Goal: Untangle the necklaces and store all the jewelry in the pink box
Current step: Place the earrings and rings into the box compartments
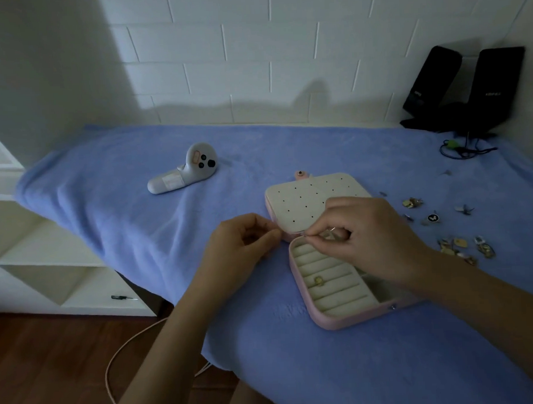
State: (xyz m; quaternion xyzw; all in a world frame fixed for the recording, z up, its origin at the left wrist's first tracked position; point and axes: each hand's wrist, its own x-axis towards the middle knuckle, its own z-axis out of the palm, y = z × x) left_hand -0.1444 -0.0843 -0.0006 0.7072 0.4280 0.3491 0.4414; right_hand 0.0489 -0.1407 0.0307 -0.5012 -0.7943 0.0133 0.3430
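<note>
Lying open near the desk's front edge, right of middle, the pink box (339,321) sits on a blue towel (108,192) that covers the whole desk top. Its base holds cream ring rolls on the left, with one small gold ring (318,280) tucked between two of them. The compartments on the right are mostly hidden under the right forearm.

Over the far end of the base, the right hand (372,231) has its fingers curled, and thumb and forefinger pinch a thin silver piece (332,229). It is too small to tell whether it is a ring or part of a chain. Just left of the box, the left hand (242,242) is also curled, its fingertips drawn together close to the lid's near left corner. I cannot tell whether they grip anything.

Beyond the hands, the lid (304,200) lies flat on the towel, its cream inner panel dotted with small holes and facing up.

Toward the desk's right edge, loose jewelry (460,246) lies scattered, mostly gold-coloured bits. A round dark piece with a white butterfly (432,217) lies among them.

Farther back, left of middle, a white controller (185,170) lies on its side. At the far right corner, two black speakers (466,89) lean against the tiled wall, with a tangle of dark cable (459,148) in front of them.
</note>
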